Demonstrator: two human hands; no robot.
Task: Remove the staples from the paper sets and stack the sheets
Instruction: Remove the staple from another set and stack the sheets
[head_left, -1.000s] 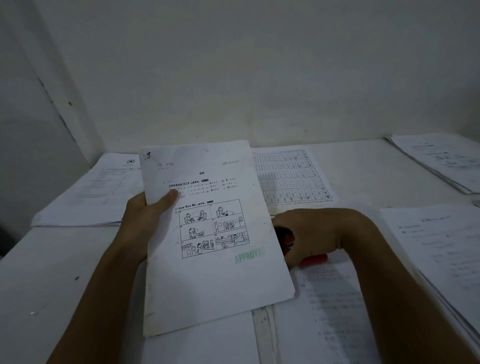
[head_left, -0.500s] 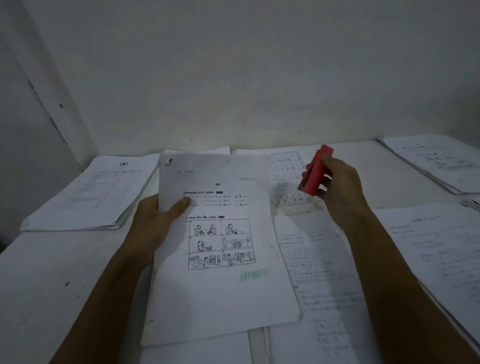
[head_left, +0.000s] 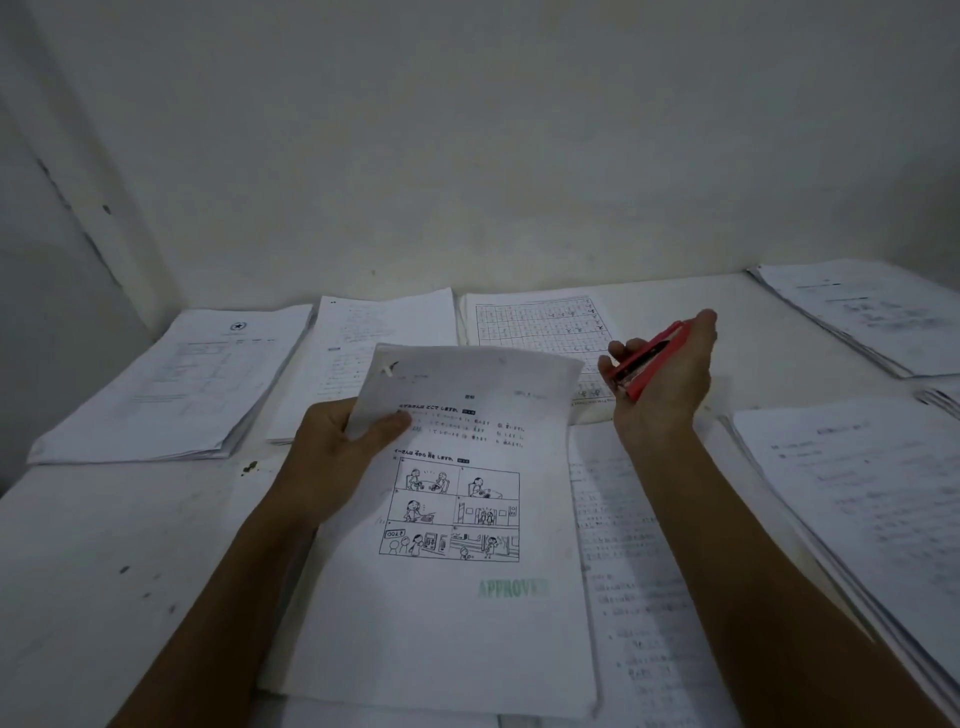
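2 hands busy: left hand (head_left: 332, 457) grips stapled paper set (head_left: 457, 525); right hand (head_left: 662, 379) grips red staple remover (head_left: 649, 358), right of set.

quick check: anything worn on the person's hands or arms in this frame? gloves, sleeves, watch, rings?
Nothing worn that shows. The left hand and right hand are bare, with no gloves, and no rings are visible on the fingers that show. Both forearms are uncovered down to the bottom edge of the frame: no sleeves, no watch, no wristband. The light is dim, so small marks cannot be ruled out.
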